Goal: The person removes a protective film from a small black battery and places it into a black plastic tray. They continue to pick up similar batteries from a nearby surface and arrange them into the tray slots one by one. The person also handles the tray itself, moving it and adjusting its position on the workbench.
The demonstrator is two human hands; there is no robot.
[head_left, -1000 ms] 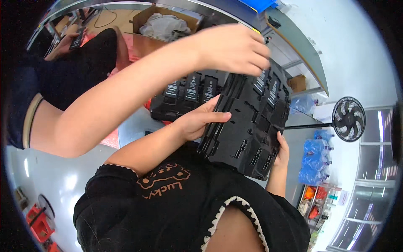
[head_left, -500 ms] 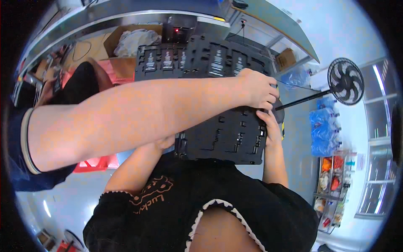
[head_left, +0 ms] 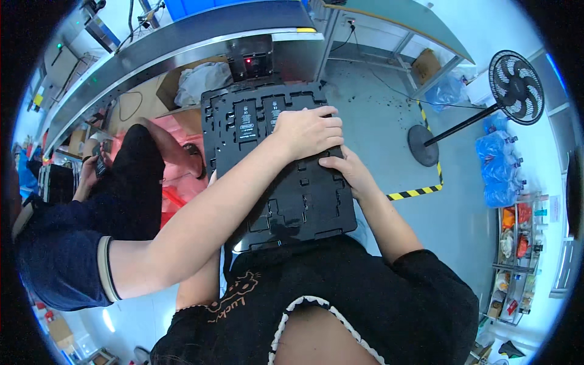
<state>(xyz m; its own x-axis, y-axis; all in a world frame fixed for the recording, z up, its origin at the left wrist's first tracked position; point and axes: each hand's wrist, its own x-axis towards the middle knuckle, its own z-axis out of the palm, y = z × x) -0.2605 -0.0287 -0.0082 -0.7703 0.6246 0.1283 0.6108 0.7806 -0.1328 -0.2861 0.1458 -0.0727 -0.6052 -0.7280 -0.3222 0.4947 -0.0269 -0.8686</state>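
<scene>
1. One wide, flat tray of black moulded plastic (head_left: 304, 182) lies close in front of the wearer's black short-sleeved T-shirt (head_left: 377, 286), probably kept near the body so the arms bear its weight more easily.
2. The right hand (head_left: 358, 173) grips the tray's right edge, thumb laid over the top face, which would keep that side from dipping; its other fingers are mostly hidden.
3. The left hand (head_left: 213, 177) shows only as a sliver at the opposite edge, behind a crossing arm, so I cannot tell how it holds; support there would balance the right.
4. A co-worker's hand (head_left: 309, 131), stretched across from a navy sleeve with a beige cuff (head_left: 73, 267), rests over the tray, perhaps steadying it.
5. Flat, dark rectangular pieces with pale print (head_left: 246, 121) lie in the tray's recesses, whose walls seem shaped to keep them apart.
6. Beyond, pink plastic sheeting (head_left: 179, 170) is spread at left, likely as protection; an open brown cardboard box (head_left: 169, 96) contains whitish plastic film (head_left: 204, 82).
7. Farther right, a black pedestal fan (head_left: 517, 85) stands beside yellow-and-black floor tape (head_left: 420, 193).
</scene>
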